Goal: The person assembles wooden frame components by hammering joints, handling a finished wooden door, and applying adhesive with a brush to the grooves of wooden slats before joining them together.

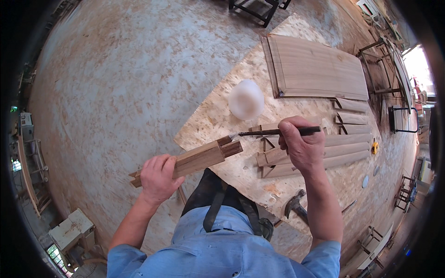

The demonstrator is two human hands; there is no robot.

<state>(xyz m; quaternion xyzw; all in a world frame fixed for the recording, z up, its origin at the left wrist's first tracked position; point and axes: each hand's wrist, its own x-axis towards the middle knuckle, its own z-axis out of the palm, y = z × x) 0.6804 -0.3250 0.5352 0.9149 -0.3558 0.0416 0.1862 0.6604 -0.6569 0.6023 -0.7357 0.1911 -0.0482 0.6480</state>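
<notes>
My left hand [159,179] is wrapped round a brown wooden rail [200,161], which slants up to the right in front of my body. Two tenon-like tongues with a slot between them form its far end. In my right hand [302,143] is a slim brush [259,133] with a dark handle, held level and pointing left. Its whitish tip meets the upper tongue of the rail, with a little white paste there. Just beyond stands a round white tub [246,99], its contents blurred.
A speckled board table [208,113] carries a large framed wood panel [320,67], several cut wooden rails [345,150], a hammer [295,207] near the front edge and a yellow tape measure [374,148] at the right. A dark stool [259,10] stands at the back.
</notes>
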